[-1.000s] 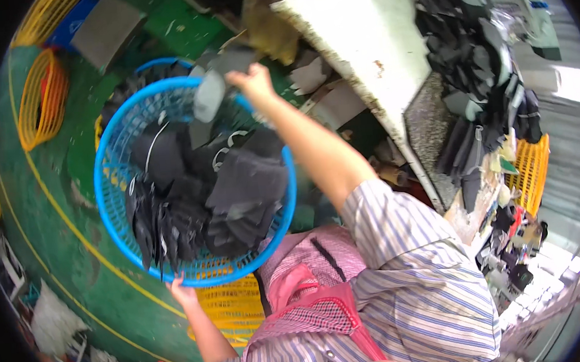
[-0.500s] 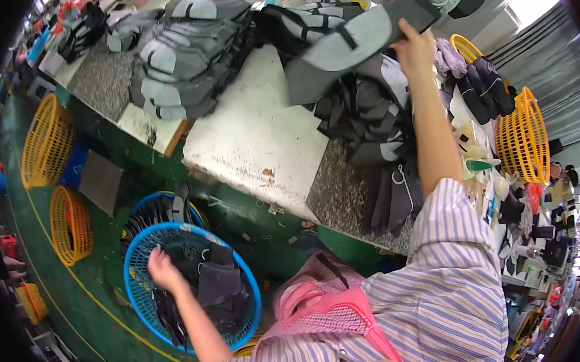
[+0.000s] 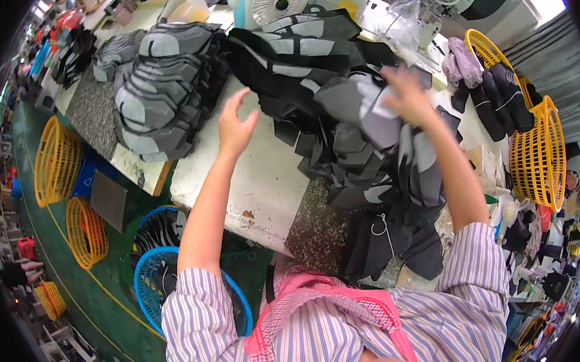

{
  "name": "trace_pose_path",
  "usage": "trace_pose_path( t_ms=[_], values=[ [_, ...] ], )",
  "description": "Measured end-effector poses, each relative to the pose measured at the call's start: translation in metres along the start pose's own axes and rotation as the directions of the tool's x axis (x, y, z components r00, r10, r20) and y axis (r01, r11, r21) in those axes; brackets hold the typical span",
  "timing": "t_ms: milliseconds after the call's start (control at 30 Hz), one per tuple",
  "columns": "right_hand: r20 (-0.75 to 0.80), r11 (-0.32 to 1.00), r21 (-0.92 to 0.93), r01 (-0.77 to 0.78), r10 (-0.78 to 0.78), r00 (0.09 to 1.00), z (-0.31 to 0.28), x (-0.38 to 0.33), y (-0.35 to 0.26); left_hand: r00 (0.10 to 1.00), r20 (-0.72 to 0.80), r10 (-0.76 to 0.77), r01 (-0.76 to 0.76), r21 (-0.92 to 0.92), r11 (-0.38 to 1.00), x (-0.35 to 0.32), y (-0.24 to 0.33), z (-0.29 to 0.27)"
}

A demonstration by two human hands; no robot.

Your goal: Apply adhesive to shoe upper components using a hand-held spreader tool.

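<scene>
Grey and black pieces [image 3: 349, 143] lie in a loose, uneven heap on the right of the table [image 3: 240, 191], some fanned, some overlapping. The right hand [image 3: 410, 98] is over the heap's far right side, its fingers partly spread and blurred by motion; I cannot tell whether they grip a piece. The left hand [image 3: 235, 132] is open and holds nothing, thumb apart from the fingers, above the bare white top between the heap and a neater stack [image 3: 159, 89].

Since the heap leans and overlaps, a pull on one piece could drag its neighbours askew or start a slide. The right forearm crosses the pieces, so a sweep could push the corded bundle [image 3: 369, 249] off the near edge. A careless move left could knock the stack; pieces slipping there might drop toward the blue basket [image 3: 148, 292].
</scene>
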State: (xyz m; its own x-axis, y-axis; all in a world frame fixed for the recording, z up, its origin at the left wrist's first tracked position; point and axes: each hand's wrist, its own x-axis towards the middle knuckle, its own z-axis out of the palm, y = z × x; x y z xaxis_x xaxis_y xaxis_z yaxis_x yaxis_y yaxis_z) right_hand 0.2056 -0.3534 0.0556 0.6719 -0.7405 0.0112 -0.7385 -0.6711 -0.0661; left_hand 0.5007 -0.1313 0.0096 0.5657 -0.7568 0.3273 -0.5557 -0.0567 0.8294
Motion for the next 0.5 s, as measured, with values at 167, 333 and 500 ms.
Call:
trace_pose_path(
  t_ms=[167, 333, 500],
  values=[
    [0.137, 0.99, -0.006, -0.143, 0.143, 0.98, -0.022, -0.01, -0.007, 0.929, -0.06, 0.366, -0.366, -0.001, 0.93, 0.125, 0.011, 0.032],
    [-0.51, 0.756, 0.396, 0.521, -0.29, 0.81, -0.046, -0.06, -0.133, 0.941, 0.249, 0.23, -0.268, 0.129, 0.955, 0.208, -0.013, 0.045],
    [0.531, -0.021, 0.845, -0.534, -0.084, 0.843, 0.116, -0.066, -0.191, 0.811, 0.571, 0.127, -0.192, 0.053, 0.98, 0.261, -0.036, 0.103]
  ],
)
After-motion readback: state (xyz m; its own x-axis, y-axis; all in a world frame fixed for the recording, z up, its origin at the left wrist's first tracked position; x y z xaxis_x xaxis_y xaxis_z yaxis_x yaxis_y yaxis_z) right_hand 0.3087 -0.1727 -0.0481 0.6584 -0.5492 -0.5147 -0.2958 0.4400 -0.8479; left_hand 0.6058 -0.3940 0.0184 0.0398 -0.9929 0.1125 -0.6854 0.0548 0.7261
